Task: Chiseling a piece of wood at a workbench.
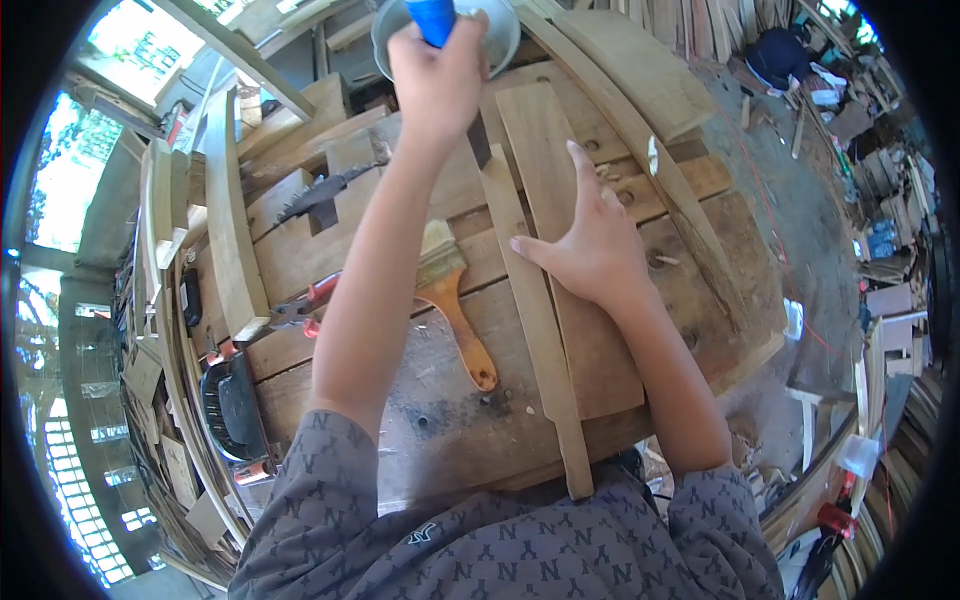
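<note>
My left hand (440, 75) reaches to the far side of the bench, its fingers wrapped round a blue object (432, 18) cut off by the top of the view. Under and behind that hand sits a pale round bowl (503, 42); its contents are mostly hidden. My right hand (597, 245) lies over a flat wooden board (545, 130), thumb and index finger spread apart. The thumb tip reaches a narrow wooden strip (540, 345) along the board's left edge. A wide paintbrush (462, 325) with an orange handle lies near my left forearm.
Pliers with red grips (295, 312) and a saw blade (325, 192) lie on the wooden workbench (420, 450) at left. A black brush-like tool (232, 408) sits at its left edge. Long planks (235, 220) stand left; a curved plank (640, 125) lies right. Scrap wood (895, 200) litters the floor.
</note>
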